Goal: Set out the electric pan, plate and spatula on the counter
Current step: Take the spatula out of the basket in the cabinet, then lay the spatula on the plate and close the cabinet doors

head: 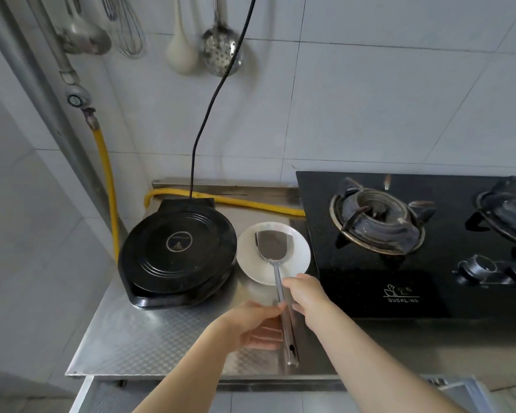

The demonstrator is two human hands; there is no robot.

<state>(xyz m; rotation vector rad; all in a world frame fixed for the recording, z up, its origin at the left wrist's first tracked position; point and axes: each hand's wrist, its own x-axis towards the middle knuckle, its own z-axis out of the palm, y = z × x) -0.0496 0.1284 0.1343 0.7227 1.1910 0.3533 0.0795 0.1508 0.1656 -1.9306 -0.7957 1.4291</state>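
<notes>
Right hand [303,296] pinches the spatula [273,245] mid-handle from the right, forefinger over the thin shank and thumb against the handle's right edge. Left hand [251,323] comes in from the left with curled fingertips touching the handle's left side. Thumb is hidden, so can't tell if it really grips or just steadies.

Spatula is all metal. The blade is flat, squarish with rounded corners and dull grey. A narrow neck widens into a shiny tubular handle with a hole near the end. Blade lies on the plate [248,257] and the handle runs back toward the person, its end close to the front edge of the counter [137,338].

Plate is white, round, glossy and shallow. It sits on the counter between the electric pan [176,251] and the gas stove [379,293], its left rim just beside or touching the pan.

Pan is black and round with its lid closed. The lid has concentric ridges and a small round logo at centre. A black power cord [209,108] rises from its back up the wall.

Counter is stainless steel with an embossed dimpled texture, and it reflects the hands. Stove is glossy black glass with metal burner rings, dark pan supports and knobs.

A yellow corrugated hose [109,186] runs down the left wall and along the back of the counter. Wall is white tile. A ladle [84,40], wire whisk [130,31], cream spoon [182,55] and perforated skimmer [221,52] hang above.
</notes>
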